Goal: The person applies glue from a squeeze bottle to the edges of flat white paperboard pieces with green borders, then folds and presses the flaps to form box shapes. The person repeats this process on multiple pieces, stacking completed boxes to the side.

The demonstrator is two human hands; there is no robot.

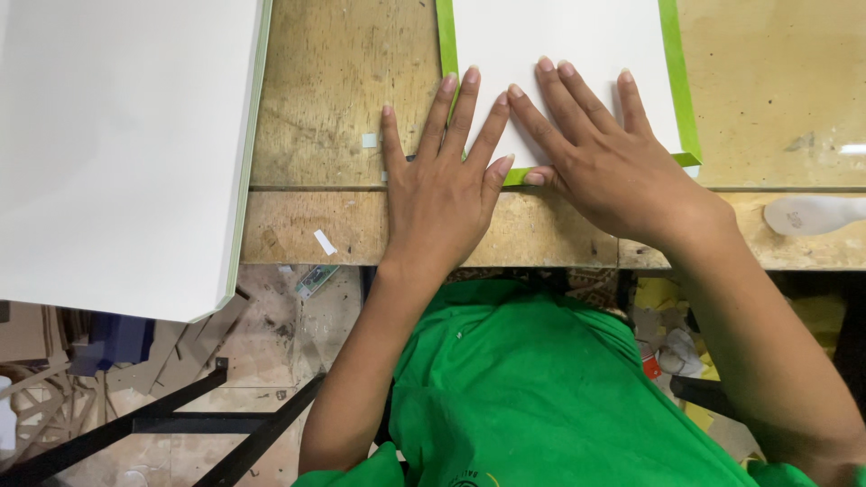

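Both hands are flat on the tabletop [343, 99] near the top middle of the frame, pressing on a white sheet with a green border [559, 54]. The left hand [442, 189] sits on the sheet's lower left corner, fingers spread, partly on the bare wood and partly on the green edge. The right hand [613, 171] lies just beside it, fingers fanned over the white part, thumb tucked against the bottom green strip. Neither hand grips anything; they're open, palms down, index fingers nearly touching.

To me it looks like the bottom edge and corner are being smoothed or pressed down, like the green border is getting rubbed flat along that side. If so, the next bit would call for even pressure sliding along the strip toward the lower right corner, without shifting the sheet.

Other stuff around: a big white board [117, 144] fills the upper left and hangs over the tabletop's edge, well apart from the hands. A little white scrap [368, 140] lies just left of the left hand, and another bit of tape [325, 242] sits lower down. At the right edge there's a pale sole-shaped piece [812, 215]. Nothing really blocks the hands; the floor below is cluttered with scraps.
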